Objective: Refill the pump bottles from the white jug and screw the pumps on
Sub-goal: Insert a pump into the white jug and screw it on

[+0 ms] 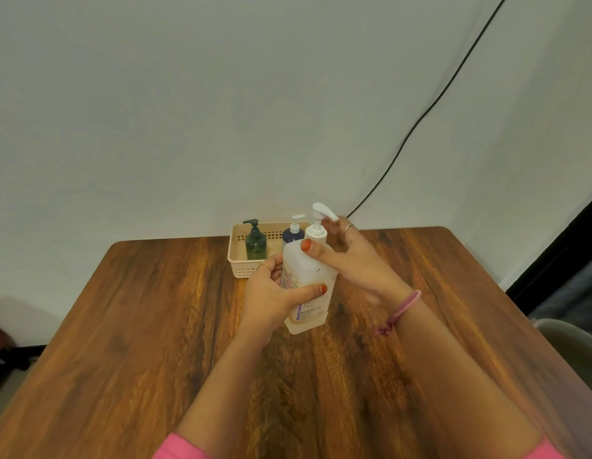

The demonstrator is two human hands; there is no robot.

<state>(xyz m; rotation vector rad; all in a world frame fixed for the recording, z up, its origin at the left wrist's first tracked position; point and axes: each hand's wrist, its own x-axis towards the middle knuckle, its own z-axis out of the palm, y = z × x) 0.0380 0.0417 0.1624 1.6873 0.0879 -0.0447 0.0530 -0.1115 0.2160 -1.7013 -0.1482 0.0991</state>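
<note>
A white jug-like pump bottle (308,271) with a printed label stands tilted on the wooden table (155,326), its white pump head (322,213) on top. My left hand (274,298) grips its lower body, thumb across the front. My right hand (349,256) holds its shoulder with the thumb, fingers spread behind the pump neck. A dark green pump bottle (255,242) and a dark blue bottle (293,234) with a white pump stand in a cream basket (241,266) just behind.
The basket sits at the table's far edge against a pale wall. A black cable (420,120) runs down the wall to the table's back right. A grey object (569,339) lies off the right edge.
</note>
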